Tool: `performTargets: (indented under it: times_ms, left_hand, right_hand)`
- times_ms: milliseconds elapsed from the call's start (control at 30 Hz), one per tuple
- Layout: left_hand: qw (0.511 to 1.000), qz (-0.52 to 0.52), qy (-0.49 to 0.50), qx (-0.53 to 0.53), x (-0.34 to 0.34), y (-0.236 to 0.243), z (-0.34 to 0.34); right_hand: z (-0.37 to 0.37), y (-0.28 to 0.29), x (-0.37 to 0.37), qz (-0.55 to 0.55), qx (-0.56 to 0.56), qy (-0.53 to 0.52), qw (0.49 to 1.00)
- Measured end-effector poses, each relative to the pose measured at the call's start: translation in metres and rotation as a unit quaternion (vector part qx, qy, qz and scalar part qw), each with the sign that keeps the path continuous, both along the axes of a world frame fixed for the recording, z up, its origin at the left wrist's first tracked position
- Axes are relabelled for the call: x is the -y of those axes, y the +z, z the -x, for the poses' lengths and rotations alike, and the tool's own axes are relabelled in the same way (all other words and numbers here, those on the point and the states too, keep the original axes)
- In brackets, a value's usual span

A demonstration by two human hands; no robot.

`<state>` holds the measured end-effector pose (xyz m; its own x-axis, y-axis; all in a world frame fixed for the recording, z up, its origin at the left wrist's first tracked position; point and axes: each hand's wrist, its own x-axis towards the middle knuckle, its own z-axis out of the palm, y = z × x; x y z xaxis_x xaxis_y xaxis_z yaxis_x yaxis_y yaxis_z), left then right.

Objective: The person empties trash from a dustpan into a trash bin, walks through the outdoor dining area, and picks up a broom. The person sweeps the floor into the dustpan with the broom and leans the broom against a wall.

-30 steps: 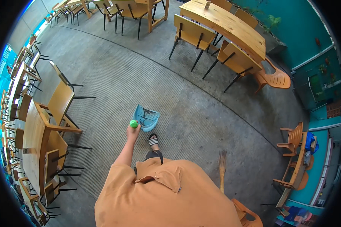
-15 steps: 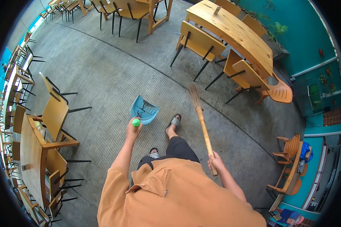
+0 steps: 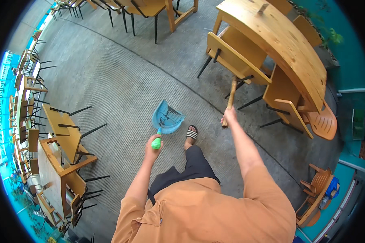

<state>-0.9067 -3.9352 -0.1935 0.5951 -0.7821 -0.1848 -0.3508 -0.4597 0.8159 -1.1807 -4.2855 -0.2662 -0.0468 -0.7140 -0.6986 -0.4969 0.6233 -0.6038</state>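
My left hand point(image 3: 153, 148) is closed round the green-tipped handle of a blue dustpan point(image 3: 166, 119), whose pan hangs over or rests on the concrete floor; I cannot tell which. Dark debris or dirt shows inside the pan. My right hand point(image 3: 230, 116) grips the wooden handle of a stick broom point(image 3: 232, 95), held out ahead and to the right. The broom's bristle end is hidden under or behind a yellow wooden chair point(image 3: 235, 56).
A long wooden table point(image 3: 280, 44) with chairs stands ahead right, an orange plastic chair point(image 3: 322, 121) at its end. More tables and chairs line the left, including a tilted-looking chair point(image 3: 67, 129). My sandalled foot point(image 3: 191, 134) is beside the dustpan.
My right arm has stretched forward, carrying the broom from open floor to beneath the chair by the table. My left hand and the dustpan appear slightly farther right, and the view has shifted.
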Motion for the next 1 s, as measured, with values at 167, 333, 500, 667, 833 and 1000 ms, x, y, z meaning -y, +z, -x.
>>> performTargets:
  times_ms: [167, 333, 500, 667, 833, 1000]
  left_hand:
    - [0.999, -0.007, -0.041, -0.019, 0.082, -0.019, -0.006]
    - [0.998, -0.025, -0.040, -0.047, 0.124, -0.057, -0.020]
    - [0.996, -0.020, -0.028, -0.079, 0.139, -0.103, -0.031]
    - [0.994, -0.059, -0.085, -0.024, 0.170, -0.096, -0.034]
    - [0.994, -0.047, -0.087, -0.044, 0.164, -0.089, -0.045]
    - [0.996, 0.004, -0.082, -0.034, 0.150, -0.085, -0.064]
  right_hand:
    - [0.013, -0.035, 0.095, -0.052, -0.056, 0.001, 0.997]
    - [0.055, -0.012, 0.024, -0.126, -0.022, 0.155, 0.980]
    - [0.054, 0.118, -0.072, -0.288, 0.020, 0.124, 0.949]
    - [0.056, 0.212, -0.111, -0.314, 0.028, 0.067, 0.947]
    - [0.024, 0.200, -0.127, -0.254, -0.018, 0.083, 0.963]
    - [-0.019, 0.180, -0.134, -0.260, 0.000, 0.047, 0.965]
